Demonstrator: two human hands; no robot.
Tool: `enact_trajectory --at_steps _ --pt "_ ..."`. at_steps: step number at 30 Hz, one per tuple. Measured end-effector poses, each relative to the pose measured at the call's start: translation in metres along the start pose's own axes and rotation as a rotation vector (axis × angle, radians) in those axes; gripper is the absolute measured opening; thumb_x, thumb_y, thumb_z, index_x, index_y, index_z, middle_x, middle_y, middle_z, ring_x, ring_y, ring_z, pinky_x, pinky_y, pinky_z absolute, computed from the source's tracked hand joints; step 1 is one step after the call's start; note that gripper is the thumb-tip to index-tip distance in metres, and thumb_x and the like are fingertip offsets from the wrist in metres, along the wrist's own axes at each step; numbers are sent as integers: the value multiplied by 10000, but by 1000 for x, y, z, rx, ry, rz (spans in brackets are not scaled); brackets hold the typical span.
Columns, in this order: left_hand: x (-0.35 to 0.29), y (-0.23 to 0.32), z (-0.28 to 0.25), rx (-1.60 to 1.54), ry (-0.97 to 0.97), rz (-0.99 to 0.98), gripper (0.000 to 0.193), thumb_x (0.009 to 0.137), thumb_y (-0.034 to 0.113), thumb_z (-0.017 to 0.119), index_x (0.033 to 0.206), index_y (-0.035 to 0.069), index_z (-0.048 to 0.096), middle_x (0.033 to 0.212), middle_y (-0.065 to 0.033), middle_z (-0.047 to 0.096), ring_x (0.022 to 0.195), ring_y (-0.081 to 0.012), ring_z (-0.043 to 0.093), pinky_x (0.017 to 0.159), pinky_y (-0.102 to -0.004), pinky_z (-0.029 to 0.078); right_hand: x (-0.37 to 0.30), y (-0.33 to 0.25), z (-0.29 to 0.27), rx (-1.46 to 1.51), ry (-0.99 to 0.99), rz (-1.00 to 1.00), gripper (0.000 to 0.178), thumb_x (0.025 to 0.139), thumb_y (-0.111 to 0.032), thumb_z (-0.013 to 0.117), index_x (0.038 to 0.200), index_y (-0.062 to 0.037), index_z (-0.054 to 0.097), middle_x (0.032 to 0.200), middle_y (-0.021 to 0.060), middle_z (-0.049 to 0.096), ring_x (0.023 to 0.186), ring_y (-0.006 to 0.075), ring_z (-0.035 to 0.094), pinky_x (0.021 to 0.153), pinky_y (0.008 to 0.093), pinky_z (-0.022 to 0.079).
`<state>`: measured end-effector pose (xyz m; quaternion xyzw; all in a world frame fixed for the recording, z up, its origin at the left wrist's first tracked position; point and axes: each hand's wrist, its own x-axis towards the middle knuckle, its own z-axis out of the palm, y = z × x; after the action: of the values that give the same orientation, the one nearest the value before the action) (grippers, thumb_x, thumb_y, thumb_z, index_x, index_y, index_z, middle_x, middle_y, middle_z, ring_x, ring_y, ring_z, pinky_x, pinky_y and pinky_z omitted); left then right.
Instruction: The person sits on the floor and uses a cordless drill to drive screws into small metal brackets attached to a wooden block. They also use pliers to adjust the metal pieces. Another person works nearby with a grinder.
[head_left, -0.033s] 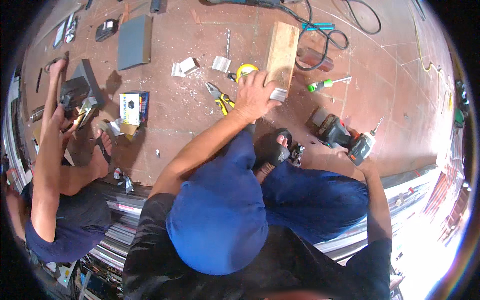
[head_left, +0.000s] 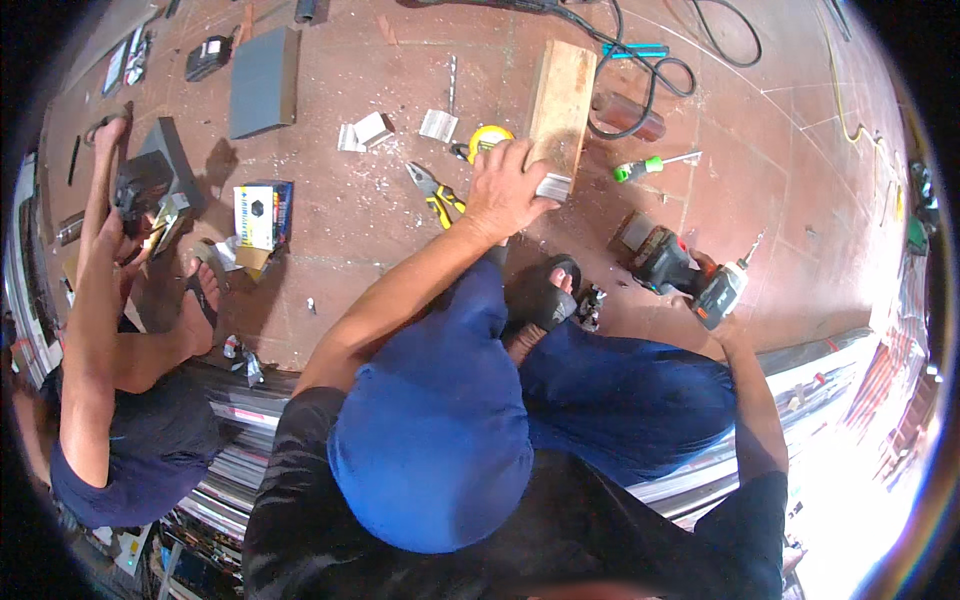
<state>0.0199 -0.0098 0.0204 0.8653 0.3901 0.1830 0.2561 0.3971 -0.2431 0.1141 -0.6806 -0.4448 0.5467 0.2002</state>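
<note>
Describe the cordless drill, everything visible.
The cordless drill is black and grey with orange trim, looks plastic-bodied, and has a thin bit in the chuck pointing up and right. It lies tilted low over the reddish tiled floor, battery end toward the wooden block. The right hand grips its handle; whether it touches the floor is unclear.

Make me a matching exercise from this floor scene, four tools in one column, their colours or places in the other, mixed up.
Things:
1. Cordless drill
2. Pliers
3. Screwdriver
4. Wooden block

Descriptions:
A. green handle, lying free on the floor
B. under the left hand
C. held in the right hand
D. yellow handles, left of the left hand

Pairs: 1-C, 2-D, 3-A, 4-B
</note>
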Motion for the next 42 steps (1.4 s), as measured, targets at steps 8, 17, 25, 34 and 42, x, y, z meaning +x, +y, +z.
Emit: enact_trajectory --at_steps 8,17,25,34,42 --pt "0 -13 17 -177 111 -53 659 698 389 898 1244 122 644 1412 -183 510 1254 -416 542 1003 -533 443 23 -18 16 -476 239 -87 633 856 -8 772 1417 -72 485 1327 136 583 1262 271 575 1067 434 485" --pt "2 -11 22 -242 196 -97 631 719 364 892 1255 154 635 1273 -196 580 1186 -400 572 985 -525 420 36 -121 25 -460 129 -218 372 879 -99 774 1233 -51 669 1089 96 730 1031 216 704 909 375 561" --pt "1 -13 21 -235 189 -128 641 693 385 911 1209 110 649 1222 -165 639 1175 -366 601 999 -499 441 71 -165 52 -342 50 82 409 854 -124 820 1231 -50 679 1113 91 754 996 178 714 851 331 575" --pt "12 -11 14 -372 80 -290 590 677 322 907 1184 156 654 1184 -131 638 1189 -330 581 986 -496 406 89 -161 67 -185 -68 71 779 735 1 851 1444 -16 530 1247 150 712 1121 206 691 968 341 549" --pt "17 -12 9 -371 89 -285 472 661 236 886 1065 97 683 1101 -144 671 1063 -353 653 907 -452 517 89 -178 68 -315 -60 42 573 786 73 789 1326 3 607 1120 64 712 986 137 663 886 309 559"
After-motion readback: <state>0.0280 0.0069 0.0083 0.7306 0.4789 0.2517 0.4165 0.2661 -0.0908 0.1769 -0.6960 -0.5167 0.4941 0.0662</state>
